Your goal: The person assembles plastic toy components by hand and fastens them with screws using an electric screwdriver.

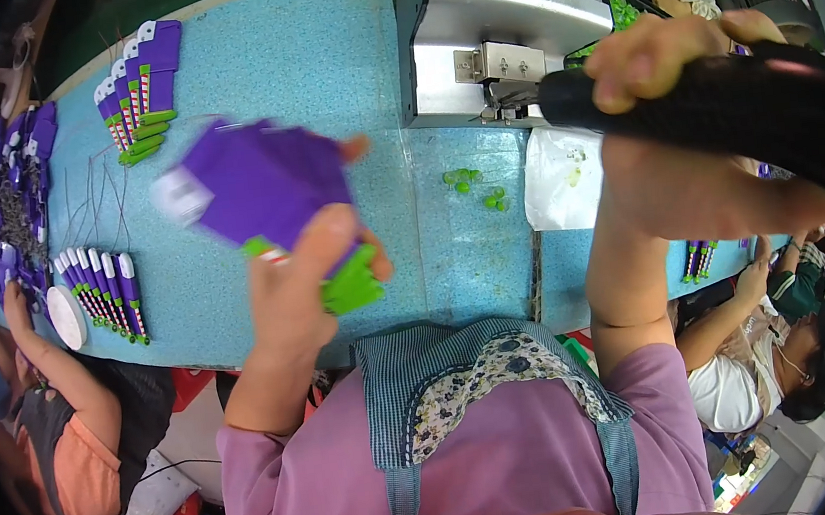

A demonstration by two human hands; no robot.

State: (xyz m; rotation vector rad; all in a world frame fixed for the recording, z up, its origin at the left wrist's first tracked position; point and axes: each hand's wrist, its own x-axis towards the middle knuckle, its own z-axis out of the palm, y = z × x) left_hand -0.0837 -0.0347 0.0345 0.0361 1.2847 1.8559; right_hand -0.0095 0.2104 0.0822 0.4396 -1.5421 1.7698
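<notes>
Over the blue table (pixel 301 58), my left hand (pixel 300 289) is closed around a fanned stack of flat purple pieces (pixel 269 182). Bright green ends show below the fingers, and a white tip juts out at the stack's left, smeared by motion. My right hand (pixel 685 169) is raised close to the camera. Its fingers curl round a smooth, black, curved object (pixel 719 110), whose kind I cannot make out. Behind it stands a metal machine (pixel 511 46) with a small steel block on its front.
Similar purple pieces lie in rows at the far left (pixel 138 85) and near left (pixel 99 290), beside a white round lid (pixel 66 317). A purple heap (pixel 18 188) is further left. Green bits (pixel 465 180) lie near a white sheet (pixel 556 187). Co-workers sit on both sides.
</notes>
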